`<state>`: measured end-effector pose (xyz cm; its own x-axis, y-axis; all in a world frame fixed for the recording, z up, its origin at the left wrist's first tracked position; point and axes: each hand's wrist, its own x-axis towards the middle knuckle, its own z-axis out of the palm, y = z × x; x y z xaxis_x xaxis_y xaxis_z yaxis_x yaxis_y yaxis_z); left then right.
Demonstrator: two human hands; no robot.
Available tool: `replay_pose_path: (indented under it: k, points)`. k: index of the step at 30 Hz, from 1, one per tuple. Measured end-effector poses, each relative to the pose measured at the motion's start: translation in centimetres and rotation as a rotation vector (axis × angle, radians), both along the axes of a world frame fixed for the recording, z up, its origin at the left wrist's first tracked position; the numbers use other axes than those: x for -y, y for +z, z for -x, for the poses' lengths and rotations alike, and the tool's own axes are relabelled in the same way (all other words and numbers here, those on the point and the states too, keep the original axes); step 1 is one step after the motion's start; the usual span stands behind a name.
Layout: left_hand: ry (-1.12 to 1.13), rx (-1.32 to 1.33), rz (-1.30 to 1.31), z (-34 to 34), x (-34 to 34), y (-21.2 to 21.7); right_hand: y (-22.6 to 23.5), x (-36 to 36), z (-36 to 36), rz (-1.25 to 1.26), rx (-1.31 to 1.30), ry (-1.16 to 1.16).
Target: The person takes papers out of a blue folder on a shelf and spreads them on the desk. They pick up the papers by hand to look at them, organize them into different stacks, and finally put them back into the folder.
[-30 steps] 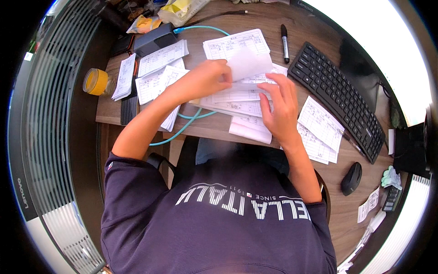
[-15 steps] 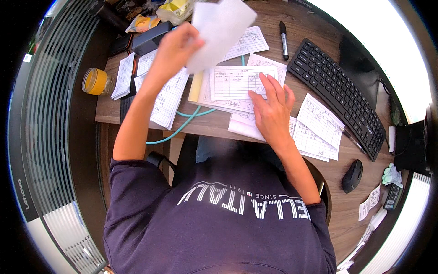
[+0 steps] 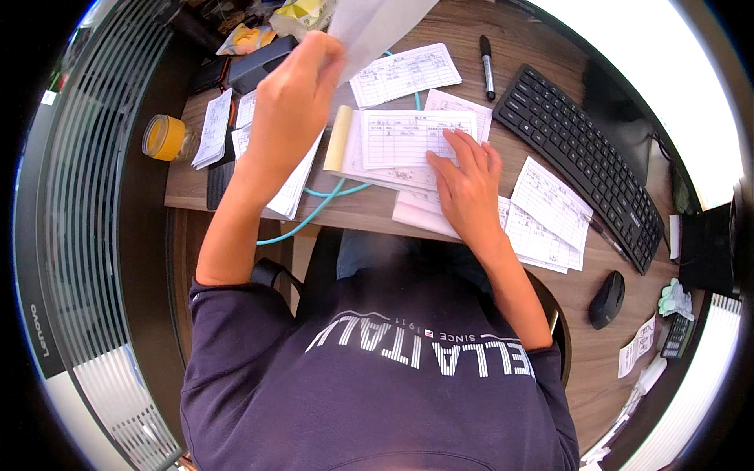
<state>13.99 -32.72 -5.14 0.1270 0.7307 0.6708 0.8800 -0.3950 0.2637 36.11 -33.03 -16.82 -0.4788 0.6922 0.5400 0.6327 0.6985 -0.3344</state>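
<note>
Wooden desk point(image 3: 369, 216) — lifted sheet point(image 3: 377, 23), white, blank-backed

The person's left hand point(image 3: 294, 98) is raised above the wooden worktop point(image 3: 369, 212), its grip closed on a blank white sheet point(image 3: 377, 23) that runs out of the top of the picture. The right hand point(image 3: 467, 184) lies flat, fingers spread, on a pad of printed forms point(image 3: 400, 141) with a yellow bound edge. More loose forms point(image 3: 550, 208) lie to the right of that hand, and another form point(image 3: 404, 73) lies beyond the pad. A black marker point(image 3: 487, 64) rests beside a black keyboard point(image 3: 581, 161). A teal cable point(image 3: 314, 216) runs under the pad and over the worktop's near edge. A yellow jar point(image 3: 165, 137) stands at the left edge, and a black mouse point(image 3: 607, 300) sits at the right.
</note>
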Motion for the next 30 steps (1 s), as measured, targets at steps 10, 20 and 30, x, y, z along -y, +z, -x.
replay_pose_path:
  k: [10, 20, 30]
  points:
    - [-0.432, -0.270, 0.232, -3.5, 3.2, -5.3, 3.1, -1.7, -4.0, 1.426, -1.400, 0.176]
    - [-0.128, 0.115, 0.077, -4.1, 4.4, -10.0, 2.5, -1.6, -3.4, 1.313, -1.136, -0.120]
    - [-0.461, -0.170, 0.239, -4.7, 4.0, -10.1, 3.4, -1.4, -4.2, 1.259, -1.193, -0.101]
